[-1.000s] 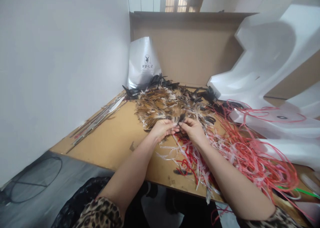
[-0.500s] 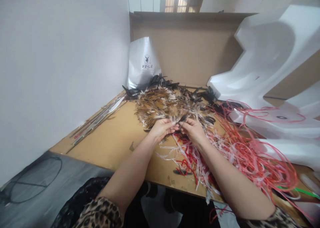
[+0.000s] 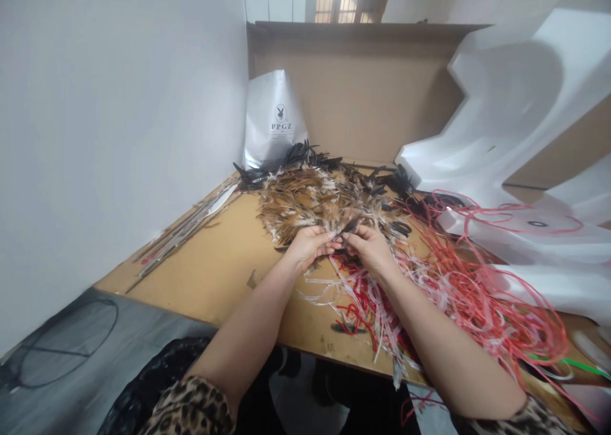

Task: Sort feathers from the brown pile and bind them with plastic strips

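My left hand (image 3: 312,245) and my right hand (image 3: 365,244) meet at the near edge of a pile of brown and black feathers (image 3: 305,200). Both are closed in a pinch, fingertips almost touching. Between them is a small dark feather (image 3: 349,227), whose lower end disappears behind my fingers. Just below and to the right of my hands, a tangle of red and white plastic strings (image 3: 458,295) spreads over the table, partly under my right forearm. A loose dark feather (image 3: 347,327) lies near the table's front edge.
Thin sticks (image 3: 184,228) lie along the wall on the left side of the cardboard-coloured table (image 3: 205,276). Behind the feathers stands a silver bag (image 3: 274,123) against a tall cardboard panel (image 3: 363,91). White curved foam pieces (image 3: 515,104) rise on the right. A black cable (image 3: 71,349) is on the floor.
Both hands stay in the same place. The dark feather between my fingertips shifts very slightly; everything else is still.
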Demonstrator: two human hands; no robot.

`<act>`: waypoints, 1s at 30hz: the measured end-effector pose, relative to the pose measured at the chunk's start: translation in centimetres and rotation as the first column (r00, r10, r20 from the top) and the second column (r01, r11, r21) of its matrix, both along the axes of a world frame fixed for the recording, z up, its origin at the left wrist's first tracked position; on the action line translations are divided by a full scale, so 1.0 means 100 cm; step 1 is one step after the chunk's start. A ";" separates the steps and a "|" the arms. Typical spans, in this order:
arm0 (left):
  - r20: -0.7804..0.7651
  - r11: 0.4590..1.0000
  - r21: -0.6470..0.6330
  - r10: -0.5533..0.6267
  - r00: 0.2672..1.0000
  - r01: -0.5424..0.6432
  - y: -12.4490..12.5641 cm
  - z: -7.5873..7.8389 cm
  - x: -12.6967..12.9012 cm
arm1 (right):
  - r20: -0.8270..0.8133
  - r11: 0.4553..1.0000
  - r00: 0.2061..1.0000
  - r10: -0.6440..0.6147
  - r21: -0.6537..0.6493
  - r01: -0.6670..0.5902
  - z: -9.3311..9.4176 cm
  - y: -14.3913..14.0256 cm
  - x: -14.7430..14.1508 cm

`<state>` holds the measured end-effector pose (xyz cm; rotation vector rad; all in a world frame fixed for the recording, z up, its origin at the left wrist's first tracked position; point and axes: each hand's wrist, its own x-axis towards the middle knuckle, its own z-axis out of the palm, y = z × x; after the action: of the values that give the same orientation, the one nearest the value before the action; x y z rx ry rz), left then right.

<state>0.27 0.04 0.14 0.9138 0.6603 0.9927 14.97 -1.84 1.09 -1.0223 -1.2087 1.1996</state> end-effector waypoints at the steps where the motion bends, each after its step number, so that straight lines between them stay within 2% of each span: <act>1: -0.022 1.000 0.006 0.002 1.000 -0.002 0.000 0.000 0.000 | 0.011 1.000 1.000 -0.008 0.007 0.007 0.001 0.000 0.000; 9: -0.139 0.998 0.059 -0.026 0.990 0.034 0.000 -0.002 0.002 | 0.101 0.999 0.995 -0.021 0.048 0.016 0.003 -0.001 0.000; 13: -0.093 0.999 0.034 -0.012 0.996 0.015 0.000 -0.002 0.000 | -0.050 0.999 0.999 -0.003 -0.042 0.001 0.005 -0.001 0.001; 16: -0.051 0.999 0.024 -0.044 0.998 0.045 0.000 -0.002 -0.001 | -0.128 0.998 0.992 -0.011 -0.062 0.003 0.006 0.000 0.001; 20: -0.034 0.994 -0.005 -0.108 0.994 0.108 -0.001 -0.002 -0.001 | -0.115 0.999 0.992 -0.043 -0.020 0.041 0.005 0.000 0.000; 25: -0.031 0.991 -0.023 -0.129 0.991 0.129 -0.002 -0.003 0.000 | -0.027 0.987 0.989 -0.146 0.058 0.148 0.004 -0.001 -0.005; 30: -0.023 0.987 -0.035 -0.155 0.988 0.154 -0.003 -0.003 0.001 | 0.010 0.967 0.980 -0.199 0.166 0.195 0.001 -0.001 -0.008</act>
<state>0.39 -0.25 -0.14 0.9352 0.6163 0.8310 14.18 -1.95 1.21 -1.0114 -1.1763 0.9185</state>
